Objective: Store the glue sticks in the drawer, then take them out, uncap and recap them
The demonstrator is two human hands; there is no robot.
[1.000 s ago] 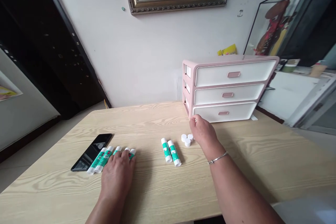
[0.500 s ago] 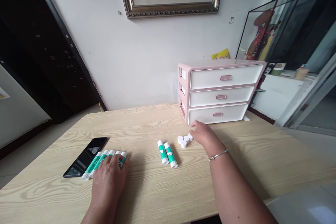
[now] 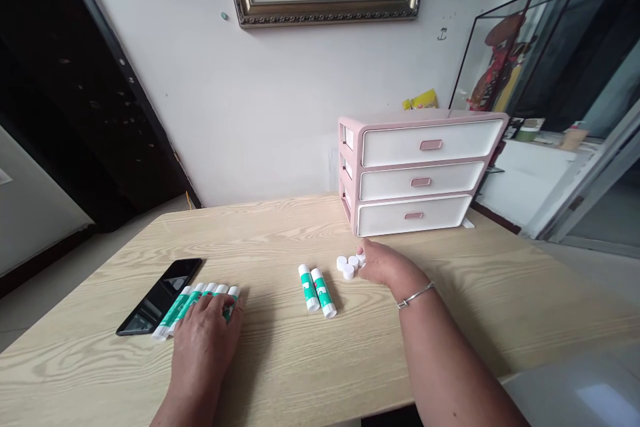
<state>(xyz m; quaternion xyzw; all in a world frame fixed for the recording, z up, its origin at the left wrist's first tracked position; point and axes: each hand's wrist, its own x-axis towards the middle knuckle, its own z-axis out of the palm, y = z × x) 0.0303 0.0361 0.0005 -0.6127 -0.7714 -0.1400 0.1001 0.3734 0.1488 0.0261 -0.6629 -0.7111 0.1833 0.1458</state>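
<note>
On the left of the table, my left hand (image 3: pixel 205 333) lies over a row of green-and-white glue sticks (image 3: pixel 176 310), its fingers curled down onto them and the thumb along the row's right side. Its fingertips are partly hidden. Two more glue sticks (image 3: pixel 317 290) lie side by side in the middle, apart from both hands. To their right is a small cluster of round white caps (image 3: pixel 349 271). My right hand (image 3: pixel 384 263) is at the cluster's right edge, its thumb and fingers closed around the rightmost cap (image 3: pixel 361 257), which is partly covered.
A black phone (image 3: pixel 160 297) lies flat beside the row at left. Behind my right hand stands a pink-and-white drawer unit (image 3: pixel 420 181) against the wall. A framed picture (image 3: pixel 327 13) hangs above. The wooden table's (image 3: pixel 320 370) front edge is near me.
My right hand has come down and slightly towards me, and its fingers have closed on the rightmost white cap. My left hand stays over the row of glue sticks. The view has tilted slightly.
</note>
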